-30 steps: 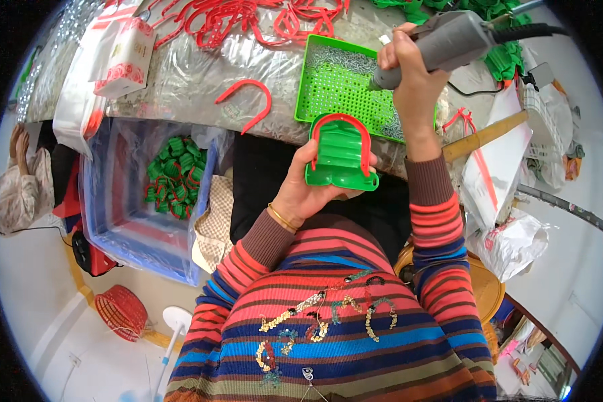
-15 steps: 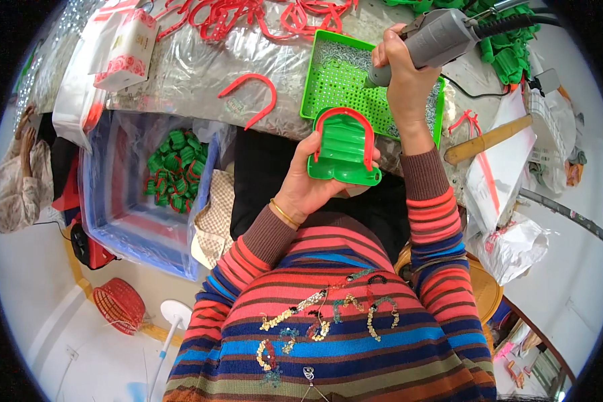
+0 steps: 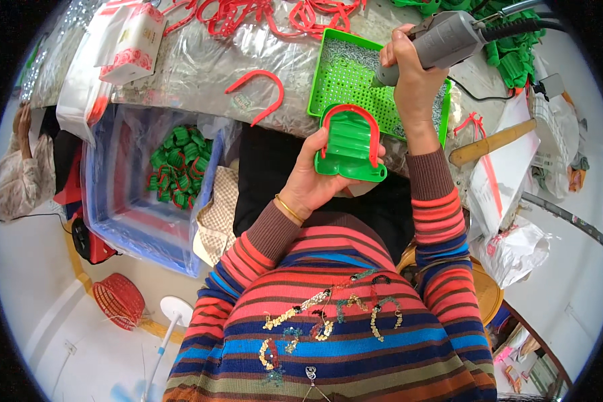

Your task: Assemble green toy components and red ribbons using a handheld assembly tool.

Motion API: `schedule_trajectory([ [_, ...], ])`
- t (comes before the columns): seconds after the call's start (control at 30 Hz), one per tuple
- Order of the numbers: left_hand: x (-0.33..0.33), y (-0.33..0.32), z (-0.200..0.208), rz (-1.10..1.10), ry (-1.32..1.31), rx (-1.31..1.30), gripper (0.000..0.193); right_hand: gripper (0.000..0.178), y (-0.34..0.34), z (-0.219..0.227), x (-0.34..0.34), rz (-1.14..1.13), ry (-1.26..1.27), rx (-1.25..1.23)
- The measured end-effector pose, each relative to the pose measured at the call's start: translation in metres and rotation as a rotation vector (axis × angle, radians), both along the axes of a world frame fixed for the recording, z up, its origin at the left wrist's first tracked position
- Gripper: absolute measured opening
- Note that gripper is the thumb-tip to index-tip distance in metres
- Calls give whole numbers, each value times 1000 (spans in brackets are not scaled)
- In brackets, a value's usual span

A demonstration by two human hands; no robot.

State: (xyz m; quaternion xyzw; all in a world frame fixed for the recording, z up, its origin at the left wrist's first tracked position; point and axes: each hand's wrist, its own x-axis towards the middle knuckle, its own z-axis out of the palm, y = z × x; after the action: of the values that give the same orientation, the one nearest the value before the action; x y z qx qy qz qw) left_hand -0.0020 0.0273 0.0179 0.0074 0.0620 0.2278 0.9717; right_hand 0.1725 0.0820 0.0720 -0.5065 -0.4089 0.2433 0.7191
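Observation:
My left hand is wrapped round a green plastic piece with ridges inside. A red U-shaped handle curves over its top and down its sides. My right hand grips a grey electric screwdriver, cable leading off to the upper right. The tool's tip points down over a green perforated tray, which lies just beyond the green piece. Heaps of small silvery screws lie along the tray's sides. Whether a screw sits on the tip is too small to tell.
A loose red handle lies left of the tray, with more red handles behind. Green parts pile up at the far right. A blue crate at my left holds red-and-green pieces. A wooden stick lies at right.
The whole view has shifted slightly. My left hand still holds the green piece, now turned a little, and my right hand keeps the screwdriver over the tray.

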Motion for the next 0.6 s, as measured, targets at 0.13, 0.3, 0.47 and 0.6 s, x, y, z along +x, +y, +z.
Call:
schedule_trajectory([
  [0.13, 0, -1, 0, 3, 8, -4, 64, 12, 3, -3, -1, 13, 82, 77],
  [0.3, 0, -1, 2, 2, 0, 1, 65, 11, 2, -2, 0, 14, 66, 57],
  [0.47, 2, 0, -1, 11, 23, 14, 64, 11, -6, 24, -3, 3, 144, 145],
  [0.6, 0, 2, 4, 4, 37, -8, 63, 13, -33, 66, -6, 189, 133, 97],
])
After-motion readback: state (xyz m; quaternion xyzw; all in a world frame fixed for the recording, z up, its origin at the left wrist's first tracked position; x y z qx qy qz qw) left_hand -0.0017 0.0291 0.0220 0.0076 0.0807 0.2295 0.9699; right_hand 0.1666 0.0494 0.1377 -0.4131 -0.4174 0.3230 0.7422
